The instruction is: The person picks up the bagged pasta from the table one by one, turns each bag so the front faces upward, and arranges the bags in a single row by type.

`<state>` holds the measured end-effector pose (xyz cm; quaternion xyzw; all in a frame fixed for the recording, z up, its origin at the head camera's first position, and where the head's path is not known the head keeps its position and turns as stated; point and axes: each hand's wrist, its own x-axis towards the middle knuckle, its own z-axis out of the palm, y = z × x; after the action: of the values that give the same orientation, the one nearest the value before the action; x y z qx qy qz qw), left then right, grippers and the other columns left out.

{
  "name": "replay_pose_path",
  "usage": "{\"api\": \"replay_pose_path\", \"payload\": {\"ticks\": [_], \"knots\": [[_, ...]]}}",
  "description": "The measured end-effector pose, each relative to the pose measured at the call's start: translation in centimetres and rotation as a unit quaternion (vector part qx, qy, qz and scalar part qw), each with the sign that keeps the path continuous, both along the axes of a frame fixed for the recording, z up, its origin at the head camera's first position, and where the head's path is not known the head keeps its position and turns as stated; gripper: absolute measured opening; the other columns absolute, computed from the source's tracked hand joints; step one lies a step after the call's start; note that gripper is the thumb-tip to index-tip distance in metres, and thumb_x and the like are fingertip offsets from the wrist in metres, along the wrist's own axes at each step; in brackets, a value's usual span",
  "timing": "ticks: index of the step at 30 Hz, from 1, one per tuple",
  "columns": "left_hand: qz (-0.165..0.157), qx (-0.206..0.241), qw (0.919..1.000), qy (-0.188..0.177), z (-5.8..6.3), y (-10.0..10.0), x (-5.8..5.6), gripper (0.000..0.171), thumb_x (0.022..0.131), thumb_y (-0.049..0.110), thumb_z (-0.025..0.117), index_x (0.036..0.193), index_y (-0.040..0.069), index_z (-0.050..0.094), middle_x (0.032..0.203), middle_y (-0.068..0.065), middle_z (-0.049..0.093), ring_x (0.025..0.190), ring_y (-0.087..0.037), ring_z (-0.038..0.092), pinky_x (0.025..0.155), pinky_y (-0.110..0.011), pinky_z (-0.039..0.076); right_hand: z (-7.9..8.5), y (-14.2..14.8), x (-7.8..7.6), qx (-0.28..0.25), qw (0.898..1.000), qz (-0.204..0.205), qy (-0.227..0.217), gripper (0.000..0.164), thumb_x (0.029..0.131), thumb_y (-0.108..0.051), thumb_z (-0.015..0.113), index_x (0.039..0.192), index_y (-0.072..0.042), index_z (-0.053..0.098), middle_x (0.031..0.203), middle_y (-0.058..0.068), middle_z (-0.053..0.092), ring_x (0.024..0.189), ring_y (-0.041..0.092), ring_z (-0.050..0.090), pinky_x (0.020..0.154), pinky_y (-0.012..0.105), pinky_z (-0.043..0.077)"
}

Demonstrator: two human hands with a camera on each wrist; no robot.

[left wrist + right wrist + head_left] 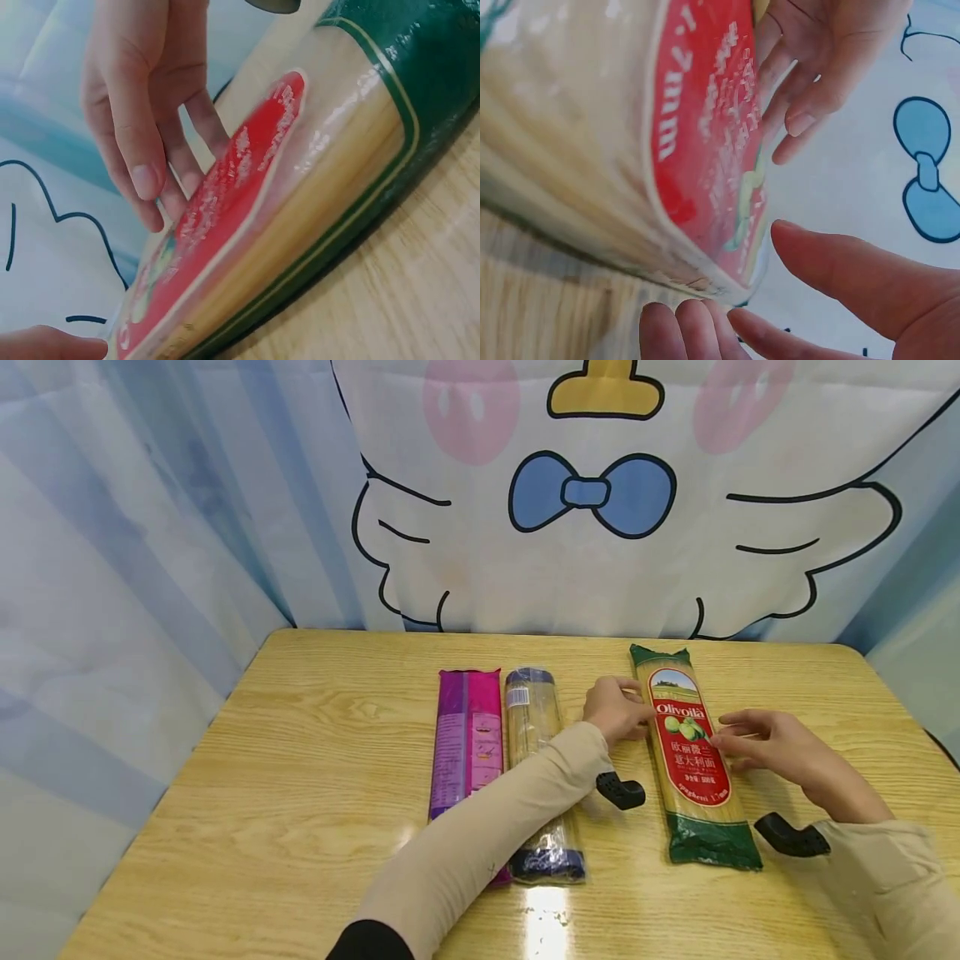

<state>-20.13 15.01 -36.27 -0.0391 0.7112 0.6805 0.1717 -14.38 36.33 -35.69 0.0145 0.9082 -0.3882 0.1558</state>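
Observation:
A pack of spaghetti [690,760] with a red label and green ends lies face up on the table, its long side running away from me. At its left edge is my left hand [618,708], fingers loosely bent beside the pack. My right hand [780,747] is at the opposite edge, its fingertips right by the red label. In the right wrist view, the right hand's fingers [697,330] are low along the pack's side and the thumb stands apart. Neither hand is closed round the pack. The left wrist view shows just a fingertip of my left hand [56,343].
Left of the hands, a purple and pink pack [468,739] lies beside a clear pack of noodles [528,714] with dark blue ends. My left forearm crosses over both. A cartoon-printed curtain [465,552] hangs behind the wooden table [315,727].

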Motion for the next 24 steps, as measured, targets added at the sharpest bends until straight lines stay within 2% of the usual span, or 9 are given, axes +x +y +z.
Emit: {"api": "replay_pose_path", "payload": {"ticks": [5,9,12,15,20,24], "knots": [[-0.025,-0.015,0.9990,0.034,0.6,-0.8,-0.2,0.039,0.085,-0.004,0.074,0.122,0.006,0.069,0.088,-0.005,0.069,0.084,-0.037,0.072,0.072,-0.046,0.063,0.5,-0.3,-0.1,-0.005,1.000,0.000,0.016,0.068,0.102,-0.028,0.058,0.142,0.019,0.031,0.129,0.038,0.050,0.088,0.012,0.068,0.076,0.032,0.062],[-0.035,-0.005,0.9980,0.052,1.1,-1.5,-0.4,0.036,0.085,-0.004,0.074,0.120,0.003,0.069,0.093,-0.011,0.070,0.091,-0.037,0.071,0.075,-0.048,0.062,1.0,-0.6,-0.1,-0.004,1.000,-0.001,0.025,0.068,0.102,-0.028,0.057,0.143,0.018,0.030,0.132,0.039,0.048,0.093,0.017,0.068,0.077,0.034,0.062],[-0.039,0.012,0.9976,0.056,1.3,-2.2,-0.6,0.036,0.086,-0.005,0.072,0.122,0.001,0.068,0.096,-0.015,0.070,0.096,-0.040,0.070,0.079,-0.050,0.061,1.2,-0.9,-0.1,-0.002,1.000,0.000,0.027,0.068,0.102,-0.030,0.057,0.144,0.017,0.030,0.133,0.038,0.047,0.097,0.021,0.068,0.079,0.036,0.062],[-0.040,0.022,0.9972,0.060,1.4,-2.8,-0.9,0.036,0.086,-0.005,0.072,0.122,0.001,0.068,0.098,-0.017,0.070,0.099,-0.041,0.068,0.081,-0.052,0.060,1.4,-1.1,-0.1,-0.002,1.000,0.002,0.028,0.069,0.102,-0.031,0.057,0.144,0.015,0.030,0.134,0.038,0.047,0.097,0.019,0.068,0.080,0.037,0.062],[-0.042,0.023,0.9969,0.062,1.6,-4.3,-1.5,0.036,0.087,-0.005,0.071,0.122,0.002,0.068,0.103,-0.018,0.069,0.103,-0.041,0.067,0.084,-0.053,0.059,1.8,-1.7,0.1,-0.008,1.000,0.006,0.030,0.070,0.101,-0.034,0.058,0.146,0.013,0.031,0.136,0.036,0.047,0.097,0.014,0.068,0.080,0.033,0.061],[-0.041,0.019,0.9970,0.062,1.6,-5.5,-1.8,0.037,0.088,-0.004,0.070,0.124,0.003,0.067,0.106,-0.019,0.069,0.105,-0.041,0.066,0.085,-0.052,0.059,2.0,-2.5,0.0,-0.016,0.999,0.009,0.030,0.069,0.101,-0.032,0.058,0.146,0.013,0.031,0.137,0.036,0.047,0.098,0.018,0.068,0.080,0.033,0.061]]}}
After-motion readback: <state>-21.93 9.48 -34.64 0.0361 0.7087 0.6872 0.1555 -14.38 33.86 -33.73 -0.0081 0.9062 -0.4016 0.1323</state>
